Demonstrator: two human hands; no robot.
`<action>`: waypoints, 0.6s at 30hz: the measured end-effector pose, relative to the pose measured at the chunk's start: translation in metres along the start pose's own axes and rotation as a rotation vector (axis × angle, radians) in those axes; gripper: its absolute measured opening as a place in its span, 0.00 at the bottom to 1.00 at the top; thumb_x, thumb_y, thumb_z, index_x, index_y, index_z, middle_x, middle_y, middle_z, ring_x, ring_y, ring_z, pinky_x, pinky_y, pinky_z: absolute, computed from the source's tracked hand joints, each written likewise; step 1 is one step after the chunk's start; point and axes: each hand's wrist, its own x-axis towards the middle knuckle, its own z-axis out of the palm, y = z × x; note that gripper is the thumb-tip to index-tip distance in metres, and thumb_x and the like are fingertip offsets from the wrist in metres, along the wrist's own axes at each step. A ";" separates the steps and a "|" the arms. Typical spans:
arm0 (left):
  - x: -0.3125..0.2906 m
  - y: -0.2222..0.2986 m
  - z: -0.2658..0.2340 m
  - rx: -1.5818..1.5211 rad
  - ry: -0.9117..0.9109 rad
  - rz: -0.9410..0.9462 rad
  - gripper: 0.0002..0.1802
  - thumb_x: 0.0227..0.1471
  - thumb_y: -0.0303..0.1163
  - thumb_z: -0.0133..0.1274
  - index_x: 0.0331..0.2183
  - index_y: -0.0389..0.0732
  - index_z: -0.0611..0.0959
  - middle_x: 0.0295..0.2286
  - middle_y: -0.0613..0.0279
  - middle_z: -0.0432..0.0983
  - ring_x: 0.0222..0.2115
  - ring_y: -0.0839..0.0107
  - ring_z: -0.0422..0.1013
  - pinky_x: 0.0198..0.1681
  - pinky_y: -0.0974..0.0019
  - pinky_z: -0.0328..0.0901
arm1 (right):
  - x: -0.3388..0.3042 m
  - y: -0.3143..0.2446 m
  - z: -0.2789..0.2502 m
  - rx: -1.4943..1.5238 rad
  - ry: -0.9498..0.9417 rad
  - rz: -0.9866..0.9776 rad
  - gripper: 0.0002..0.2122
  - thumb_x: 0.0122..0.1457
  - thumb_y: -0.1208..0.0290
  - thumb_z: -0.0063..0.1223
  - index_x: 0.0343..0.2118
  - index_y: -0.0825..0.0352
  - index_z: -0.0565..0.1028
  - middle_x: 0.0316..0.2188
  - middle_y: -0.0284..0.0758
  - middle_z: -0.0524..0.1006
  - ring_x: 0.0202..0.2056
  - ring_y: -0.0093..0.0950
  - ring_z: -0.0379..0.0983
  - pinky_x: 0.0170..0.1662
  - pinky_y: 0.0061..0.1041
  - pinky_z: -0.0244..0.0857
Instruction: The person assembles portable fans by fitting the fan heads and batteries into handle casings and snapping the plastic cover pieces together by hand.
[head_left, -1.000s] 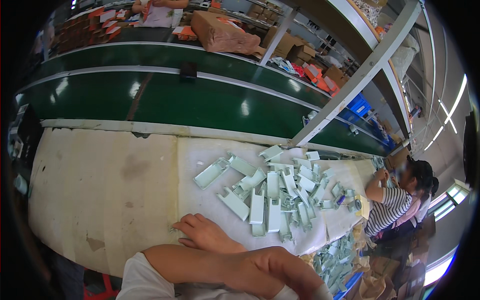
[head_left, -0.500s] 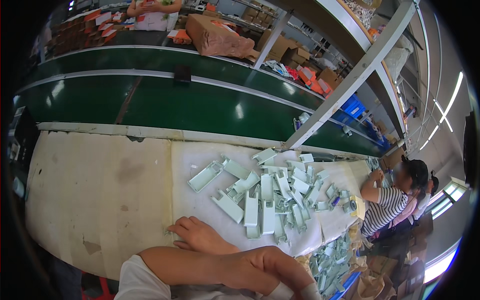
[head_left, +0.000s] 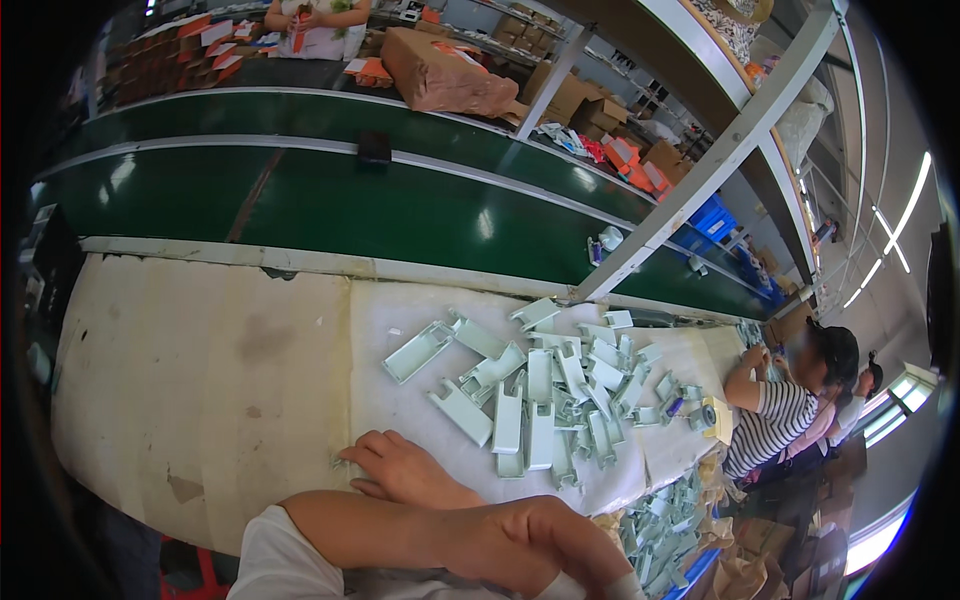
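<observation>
My arms cross at the table's near edge. My right hand [head_left: 405, 469] comes out from under the left forearm and lies palm down, its fingers loosely stretched and apart. Its fingertips touch the seam of the table covering, beside a small frayed bit [head_left: 342, 462]. Bent down at the wrist, my left hand [head_left: 560, 532] hangs across the right arm; its fingers look apart, with white on their ends, and are cut off by the lower edge. Neither hand shows anything held. Just beyond lie several pale green plastic housings [head_left: 463, 412] in a loose heap.
A green conveyor belt [head_left: 400, 207] runs behind the table [head_left: 190, 370], crossed by a slanting white post [head_left: 690, 190]. At lower right, more pale green parts fill a blue bin [head_left: 700, 568]. A co-worker in a striped shirt [head_left: 785, 405] sits right, beside a tape roll [head_left: 708, 414].
The view has shifted slightly. Both hands keep their pose, and the green housings stay put. Across the belt, a person's hands have moved with an orange item.
</observation>
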 end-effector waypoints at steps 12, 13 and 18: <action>-0.001 0.003 0.003 0.062 -0.018 -0.023 0.14 0.45 0.19 0.50 0.38 0.30 0.80 0.33 0.51 0.77 0.32 0.69 0.74 0.36 0.73 0.65 | -0.001 0.000 -0.001 -0.004 0.008 -0.007 0.17 0.51 0.69 0.52 0.46 0.62 0.68 0.39 0.37 0.68 0.39 0.38 0.65 0.42 0.32 0.64; -0.001 0.003 0.003 -0.002 0.019 -0.045 0.14 0.45 0.19 0.50 0.38 0.30 0.80 0.33 0.50 0.77 0.32 0.69 0.74 0.36 0.73 0.66 | -0.001 0.002 -0.001 -0.008 0.005 -0.003 0.18 0.51 0.69 0.52 0.46 0.62 0.68 0.39 0.37 0.68 0.39 0.38 0.65 0.42 0.32 0.64; -0.003 0.000 0.002 -0.116 0.060 -0.017 0.14 0.44 0.19 0.50 0.37 0.31 0.80 0.34 0.49 0.77 0.32 0.66 0.74 0.35 0.72 0.66 | 0.001 0.001 0.002 0.011 -0.015 0.007 0.18 0.51 0.69 0.52 0.46 0.62 0.68 0.39 0.37 0.67 0.40 0.38 0.65 0.42 0.33 0.64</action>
